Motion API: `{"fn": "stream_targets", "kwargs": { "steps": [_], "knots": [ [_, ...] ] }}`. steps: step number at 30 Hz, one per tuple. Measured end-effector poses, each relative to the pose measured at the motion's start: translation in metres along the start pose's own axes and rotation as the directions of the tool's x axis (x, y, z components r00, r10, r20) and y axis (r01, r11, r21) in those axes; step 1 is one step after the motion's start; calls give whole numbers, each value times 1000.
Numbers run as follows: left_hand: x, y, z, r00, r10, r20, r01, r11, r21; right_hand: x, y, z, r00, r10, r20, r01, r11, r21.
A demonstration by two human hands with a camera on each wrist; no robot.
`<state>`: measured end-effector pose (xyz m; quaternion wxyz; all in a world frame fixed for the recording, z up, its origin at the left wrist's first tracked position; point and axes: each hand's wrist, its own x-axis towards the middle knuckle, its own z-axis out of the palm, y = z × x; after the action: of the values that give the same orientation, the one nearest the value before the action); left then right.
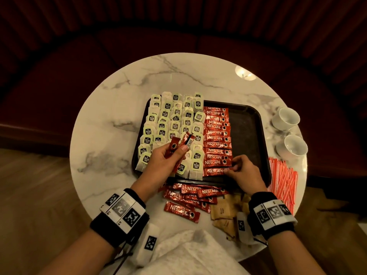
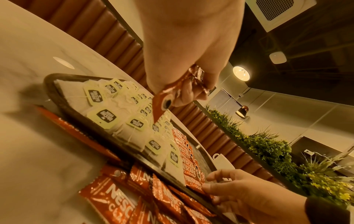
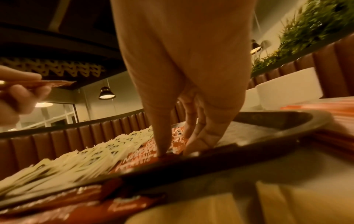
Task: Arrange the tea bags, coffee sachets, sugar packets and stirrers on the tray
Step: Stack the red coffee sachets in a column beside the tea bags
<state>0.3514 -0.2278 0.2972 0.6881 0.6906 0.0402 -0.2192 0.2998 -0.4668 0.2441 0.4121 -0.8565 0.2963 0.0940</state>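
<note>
Coffee sachets [image 1: 217, 140], red Nescafé sticks, lie in a neat column down the middle of the dark tray [image 1: 248, 116] in the head view, just right of rows of tea bags [image 1: 172, 124] that fill the tray's left part. The left hand [image 1: 164, 161] hovers above the tea bags and grips a few red sachets [image 1: 179, 144] fanned between thumb and fingers. The right hand [image 1: 243, 171] rests at the near end of the column, its fingertips pressing the nearest sachet [image 1: 215, 171]. More loose sachets [image 1: 190, 197] lie heaped on the marble table [image 1: 119, 108] just in front of the tray, beside brown sugar packets [image 1: 224, 213]. Red-striped stirrers [image 1: 282, 181] lie right of the tray, near two white cups [image 1: 288, 132]

In the left wrist view the left hand [image 2: 184, 60] pinches the held sachets [image 2: 162, 104] over the tea bags [image 2: 107, 115], while the right hand [image 2: 245, 195] touches the end of the column at the tray's near edge

In the right wrist view, which is blurred, the right hand's fingers [image 3: 161, 136] point down with one tip pressed on a red sachet [image 3: 138, 159] inside the tray rim [image 3: 268, 133]; nothing is curled in that hand
</note>
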Motion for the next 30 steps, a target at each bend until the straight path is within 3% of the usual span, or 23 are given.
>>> {"fn": "stream_targets", "kwargs": {
  "steps": [24, 26, 30],
  "knots": [
    [-3, 3, 0, 999, -32, 36, 33, 999, -17, -7, 6, 5, 996, -38, -81, 33, 998, -58],
    [-1, 3, 1, 995, -79, 62, 82, 996, -44, -13, -6, 0, 993, -83, -79, 86, 996, 32],
    [-2, 3, 6, 988, -91, 126, 96, 994, -41, -38, -51, -7, 970, -237, 52, 204, 914, 350]
  ]
}}
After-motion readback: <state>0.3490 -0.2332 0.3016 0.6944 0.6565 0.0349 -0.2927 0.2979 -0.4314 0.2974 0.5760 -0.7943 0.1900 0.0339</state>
